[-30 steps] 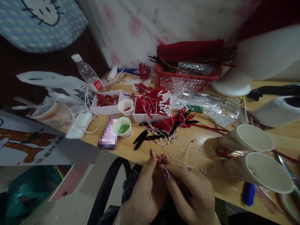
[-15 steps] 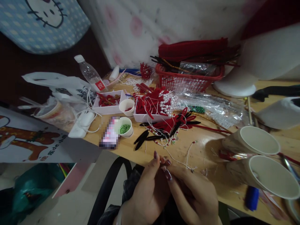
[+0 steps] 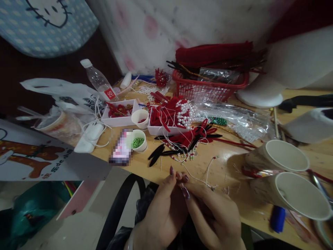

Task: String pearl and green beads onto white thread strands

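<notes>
A pale wooden desk [image 3: 229, 152] spans the frame's centre and right. At bottom centre, the left hand [image 3: 163, 211] and right hand [image 3: 213, 211] meet, each grip curled nearly closed; what they hold cannot be told. Just above lies a thin white beaded cord [image 3: 207, 171].

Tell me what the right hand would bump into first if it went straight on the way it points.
Probably the left hand: the right hand points toward it, and the two look close or touching, though depth is unclear.
</notes>
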`<action>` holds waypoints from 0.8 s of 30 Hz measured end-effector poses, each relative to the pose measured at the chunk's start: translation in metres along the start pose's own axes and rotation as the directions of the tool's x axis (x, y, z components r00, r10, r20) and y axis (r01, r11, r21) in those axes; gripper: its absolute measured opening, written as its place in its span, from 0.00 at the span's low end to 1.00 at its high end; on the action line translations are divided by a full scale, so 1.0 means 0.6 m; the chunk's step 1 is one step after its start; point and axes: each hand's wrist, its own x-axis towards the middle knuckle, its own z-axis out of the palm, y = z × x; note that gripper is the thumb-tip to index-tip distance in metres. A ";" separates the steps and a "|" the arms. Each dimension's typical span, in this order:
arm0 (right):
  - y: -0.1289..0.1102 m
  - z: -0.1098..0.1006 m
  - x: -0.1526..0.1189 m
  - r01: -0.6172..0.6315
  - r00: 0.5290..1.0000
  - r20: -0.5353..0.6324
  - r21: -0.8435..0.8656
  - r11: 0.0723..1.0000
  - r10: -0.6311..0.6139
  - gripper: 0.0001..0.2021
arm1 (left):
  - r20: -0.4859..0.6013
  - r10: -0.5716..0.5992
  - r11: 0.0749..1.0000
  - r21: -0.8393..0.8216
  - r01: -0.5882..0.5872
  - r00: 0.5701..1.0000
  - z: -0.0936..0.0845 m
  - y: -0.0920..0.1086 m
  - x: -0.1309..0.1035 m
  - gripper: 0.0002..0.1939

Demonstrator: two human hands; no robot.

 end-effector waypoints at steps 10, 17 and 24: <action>-0.002 0.001 0.003 -0.026 1.000 -0.002 0.012 1.000 0.026 0.11 | -0.026 -0.015 1.000 0.006 0.016 1.000 0.004 -0.001 -0.007 0.19; 0.003 0.001 0.001 -0.005 1.000 -0.004 -0.021 1.000 0.005 0.12 | -0.196 -0.004 0.999 -0.035 -0.003 0.981 0.010 -0.003 -0.003 0.09; 0.006 -0.007 0.000 -0.024 1.000 0.016 -0.013 1.000 0.024 0.11 | 0.014 0.035 0.996 0.081 -0.036 0.999 0.007 -0.005 -0.001 0.09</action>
